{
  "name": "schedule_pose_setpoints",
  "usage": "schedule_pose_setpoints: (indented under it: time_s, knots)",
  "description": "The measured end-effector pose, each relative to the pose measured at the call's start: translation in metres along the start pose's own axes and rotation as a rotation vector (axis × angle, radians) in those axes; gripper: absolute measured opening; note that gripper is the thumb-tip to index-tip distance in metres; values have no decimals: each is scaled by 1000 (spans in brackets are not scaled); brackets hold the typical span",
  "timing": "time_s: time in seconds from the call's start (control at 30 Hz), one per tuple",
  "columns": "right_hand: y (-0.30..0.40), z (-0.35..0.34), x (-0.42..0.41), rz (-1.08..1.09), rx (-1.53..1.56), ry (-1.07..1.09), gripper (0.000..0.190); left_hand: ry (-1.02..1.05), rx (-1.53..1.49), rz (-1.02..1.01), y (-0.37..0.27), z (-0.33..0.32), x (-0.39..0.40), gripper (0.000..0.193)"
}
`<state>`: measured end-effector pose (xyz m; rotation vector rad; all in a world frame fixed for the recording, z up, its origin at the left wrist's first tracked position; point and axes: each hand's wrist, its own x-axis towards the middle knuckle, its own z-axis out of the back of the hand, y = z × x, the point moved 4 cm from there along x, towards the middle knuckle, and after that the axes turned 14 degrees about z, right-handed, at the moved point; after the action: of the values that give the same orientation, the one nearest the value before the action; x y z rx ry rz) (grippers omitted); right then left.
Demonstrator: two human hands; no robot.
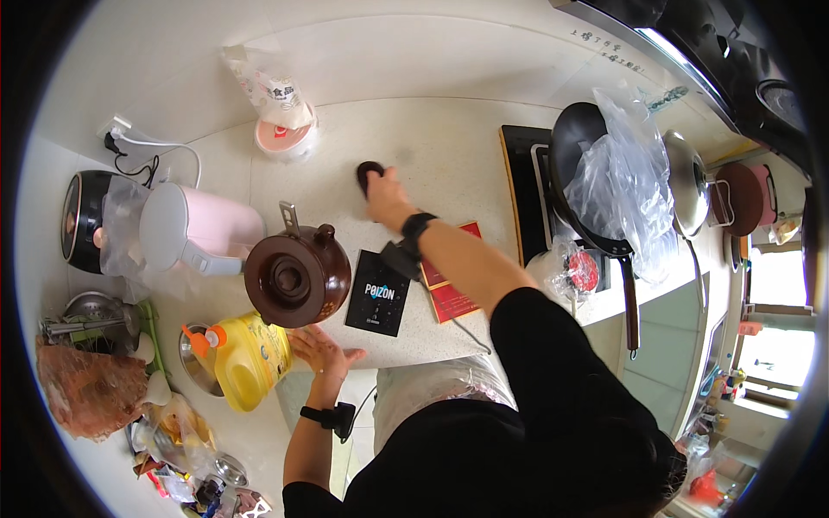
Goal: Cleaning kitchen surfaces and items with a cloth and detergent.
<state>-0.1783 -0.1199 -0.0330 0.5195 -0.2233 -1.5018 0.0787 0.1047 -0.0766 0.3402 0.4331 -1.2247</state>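
Note:
Stretched forward over the pale countertop (440, 142), my right hand (387, 194) grips a small dark oval object (369, 175); its exact kind cannot be told. Behind my right wrist lie a black printed card or booklet (377, 294) and red printed booklets (453, 301), partly covered by my forearm. My left hand (322, 353) rests with spread fingers at the counter's near edge, holding nothing. It is beside a yellow plastic oil jug (252, 362) with an orange cap and just below a brown lidded ceramic pot (298, 275).
A pink kettle (214, 223), a black appliance (84, 220) and a round tub (288, 139) with a bag on it stand left. Right, a wok (576, 162) with plastic bags (622, 188) sits on the black stove (524, 188), its handle jutting towards the near side.

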Motion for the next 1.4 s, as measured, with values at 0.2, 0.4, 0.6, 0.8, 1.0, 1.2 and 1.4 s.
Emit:
schedule_pose_setpoints:
  time_s: [0.2, 0.4, 0.6, 0.8, 1.0, 1.2, 1.4]
  knots:
    - [-23, -4, 23, -130, 802, -231, 47, -135, 1, -100, 0, 0, -4, 145]
    - [-135, 78, 2, -256, 267, -347, 34, -147, 8, -99, 6, -9, 2, 146]
    - [-107, 42, -10, -199, -22, -109, 66, -121, -23, -71, 0, 5, -5, 146]
    - [-27, 1, 14, 390, -6, -206, 51, -84, -52, -75, -1, 2, -3, 143]
    - [8, 3, -7, 697, 102, 57, 59, -133, -62, -103, -2, 3, -3, 144]
    - [-33, 24, -46, 884, -167, 155, 35, -152, -55, -76, 1, 6, -7, 141]
    - [-45, 58, -63, 554, -367, 29, 19, -95, -89, -125, -24, 35, -18, 98]
